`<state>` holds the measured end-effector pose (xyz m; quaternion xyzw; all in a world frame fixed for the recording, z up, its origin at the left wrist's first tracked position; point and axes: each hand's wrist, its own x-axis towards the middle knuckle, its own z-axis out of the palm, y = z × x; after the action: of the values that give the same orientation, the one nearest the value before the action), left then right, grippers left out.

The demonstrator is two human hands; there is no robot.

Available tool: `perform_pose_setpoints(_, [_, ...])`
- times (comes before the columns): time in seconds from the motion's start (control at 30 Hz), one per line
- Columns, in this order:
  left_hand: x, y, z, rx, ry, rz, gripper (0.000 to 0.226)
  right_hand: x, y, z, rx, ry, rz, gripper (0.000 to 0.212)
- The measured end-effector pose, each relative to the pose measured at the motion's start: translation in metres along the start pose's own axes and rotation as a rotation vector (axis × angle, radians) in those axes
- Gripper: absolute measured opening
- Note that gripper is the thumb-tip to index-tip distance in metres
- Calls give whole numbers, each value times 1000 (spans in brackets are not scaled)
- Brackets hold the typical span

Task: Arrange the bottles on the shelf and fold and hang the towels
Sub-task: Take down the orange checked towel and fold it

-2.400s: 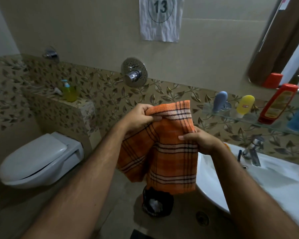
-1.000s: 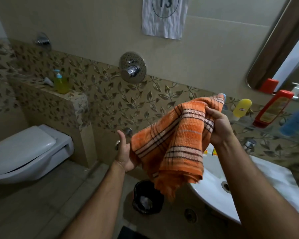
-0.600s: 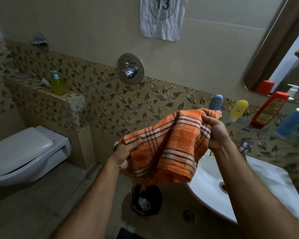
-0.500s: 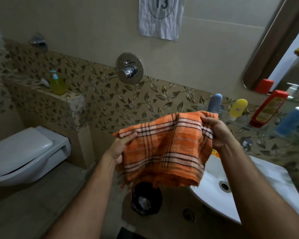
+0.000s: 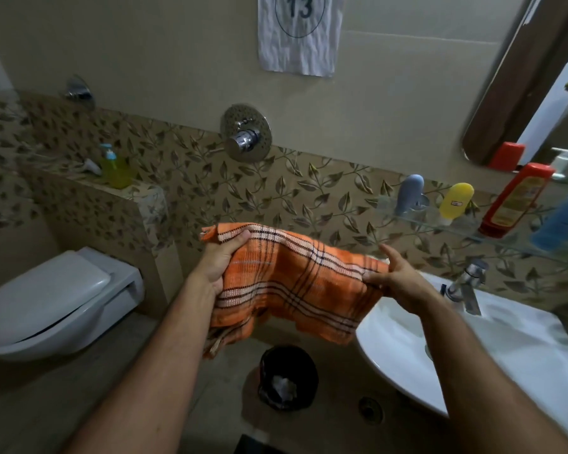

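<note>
An orange checked towel (image 5: 292, 280) is stretched between both hands in front of the tiled wall, its lower edge hanging loose. My left hand (image 5: 218, 260) grips its upper left corner. My right hand (image 5: 395, 278) pinches the right end beside the sink. On the glass shelf (image 5: 466, 232) at the right stand a grey-blue bottle (image 5: 409, 193), a yellow bottle (image 5: 454, 201), a red bottle (image 5: 513, 199) and a blue bottle (image 5: 563, 221).
A white sink (image 5: 473, 348) with a chrome tap (image 5: 466, 283) fills the lower right. A black bin (image 5: 287, 376) stands on the floor below the towel. A toilet (image 5: 56, 299) is at the left, a yellow-green soap bottle (image 5: 114, 167) on the ledge above. A mirror (image 5: 545, 83) hangs upper right.
The towel has been spread out wider between the hands. My left hand rose and took the upper left corner; my right hand dropped lower, toward the sink.
</note>
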<state>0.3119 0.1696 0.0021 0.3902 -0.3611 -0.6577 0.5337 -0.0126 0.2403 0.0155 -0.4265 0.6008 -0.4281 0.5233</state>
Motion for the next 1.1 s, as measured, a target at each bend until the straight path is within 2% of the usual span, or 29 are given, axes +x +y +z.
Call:
perform_pose_setpoints(0.1, [1, 6, -8, 77, 30, 15, 12, 6, -5, 4, -16, 100, -58, 87])
perform_pose_setpoints(0.2, [0, 13, -13, 117, 33, 72, 10, 11, -22, -2, 167, 223, -169, 68])
perform_pose_setpoints(0.3, [-3, 18, -6, 151, 20, 117, 6, 15, -22, -6, 283, 160, -185, 58])
perform_pose_setpoints(0.4, [-3, 24, -6, 222, 49, 155, 5, 20, -7, -6, 92, -11, -104, 80])
perform_pose_setpoints(0.47, [-3, 27, -13, 270, 73, 163, 9, 25, 0, -8, 32, -28, -116, 87])
perform_pose_setpoints(0.53, [-3, 30, -22, 283, 57, 136, 19, 31, 2, -7, -26, 10, -180, 81])
perform_pose_setpoints(0.6, [-7, 33, -28, 293, -41, 89, 31, 34, 0, -5, -147, 82, -241, 71])
perform_pose_setpoints(0.7, [-11, 37, -31, 436, -118, 142, 32, 34, -6, -2, -330, 169, -310, 59])
perform_pose_setpoints(0.83, [-6, 39, -36, 588, 86, 306, 25, 32, -15, -2, -433, 181, -386, 45])
perform_pose_setpoints(1.0, [2, 31, -42, 538, 327, 395, 18, 30, -24, -6, -747, 336, -573, 25])
perform_pose_setpoints(1.1, [2, 26, -38, 511, 387, 423, 19, 27, -35, -6, -914, 437, -671, 16])
